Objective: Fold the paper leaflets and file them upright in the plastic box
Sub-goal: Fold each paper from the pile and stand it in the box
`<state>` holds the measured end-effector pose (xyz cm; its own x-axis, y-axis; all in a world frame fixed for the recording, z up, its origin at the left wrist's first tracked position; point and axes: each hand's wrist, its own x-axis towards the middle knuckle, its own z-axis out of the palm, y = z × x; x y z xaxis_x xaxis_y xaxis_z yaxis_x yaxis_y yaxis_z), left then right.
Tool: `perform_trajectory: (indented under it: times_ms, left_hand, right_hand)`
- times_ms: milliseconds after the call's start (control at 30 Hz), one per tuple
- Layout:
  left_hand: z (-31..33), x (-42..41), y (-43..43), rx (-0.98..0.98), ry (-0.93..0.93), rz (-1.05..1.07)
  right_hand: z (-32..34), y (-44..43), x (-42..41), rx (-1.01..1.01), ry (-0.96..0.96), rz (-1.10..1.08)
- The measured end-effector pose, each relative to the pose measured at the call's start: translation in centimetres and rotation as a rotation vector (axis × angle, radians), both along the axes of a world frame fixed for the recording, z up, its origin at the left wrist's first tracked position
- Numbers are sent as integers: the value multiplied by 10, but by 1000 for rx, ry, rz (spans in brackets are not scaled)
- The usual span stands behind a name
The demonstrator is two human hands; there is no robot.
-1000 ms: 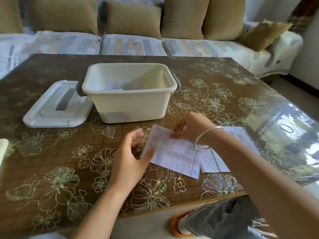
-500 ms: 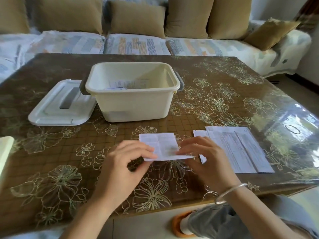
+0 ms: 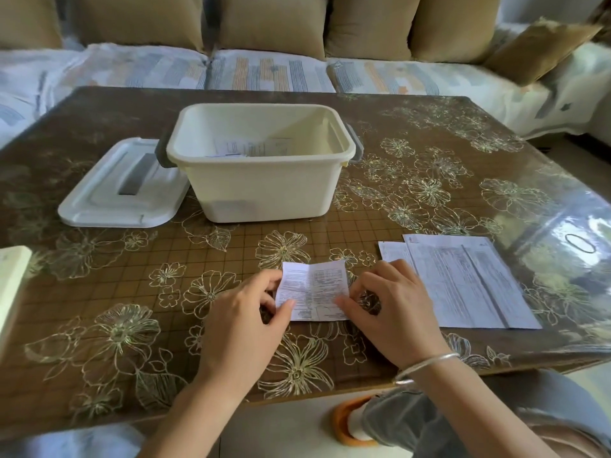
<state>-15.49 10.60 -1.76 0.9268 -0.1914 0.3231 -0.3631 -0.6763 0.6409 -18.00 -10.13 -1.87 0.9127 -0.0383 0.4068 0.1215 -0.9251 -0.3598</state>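
Folding step in hand: the leaflet [image 3: 314,290] lies on the table [image 3: 132,292] near centre. The left hand [image 3: 244,322] and right hand [image 3: 393,312] each pinch a side edge between thumb and curled fingers. The next move probably calls for pressing the crease flat, then standing the leaflet upright in the plastic box [image 3: 264,193] farther back.

The table [image 3: 99,292] was dark brown, overlaid with a gold grid and outlined gold flowers. At centre the box [image 3: 264,190] was cream; its lid [image 3: 99,206], to the left, was white (a grey bar across it). The leaflet [image 3: 314,285] and the sheets [image 3: 463,282] at right were white with dark print. Along the top, tan cushions [image 3: 271,21] met a pale sofa [image 3: 264,71] striped orange, blue and grey.
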Motion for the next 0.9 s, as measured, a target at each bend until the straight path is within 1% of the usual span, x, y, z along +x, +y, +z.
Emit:
perform_trajectory:
  times_ms: [167,300,367,433,467,533,600,667,800,900]
  left_hand:
    - [1,-3,-1,53,-14,-7]
    - [-1,-1,0,66,-70,20]
    - [-1,-3,-2,140,-152,33]
    - [-2,-3,-4,241,-267,1]
    - [-3,-2,-5,260,-298,-29]
    - [-7,-1,-5,242,-301,-76]
    - [-9,1,-4,211,-265,-103]
    - [-10,1,-3,196,-247,-109]
    - [-8,0,-2,134,-227,-127]
    - [-6,-1,0,125,-227,-146]
  right_hand:
    - [1,1,-1,-5,37,3]
    - [3,1,0,82,72,-4]
    - [5,3,0,124,68,21]
    - [7,7,1,94,60,93]
    - [9,8,1,63,60,142]
    - [11,5,2,-1,82,239]
    - [13,-1,3,-65,97,311]
    - [16,-7,4,-113,68,358]
    - [19,-9,5,-186,15,419]
    - [20,-6,3,-161,-22,410]
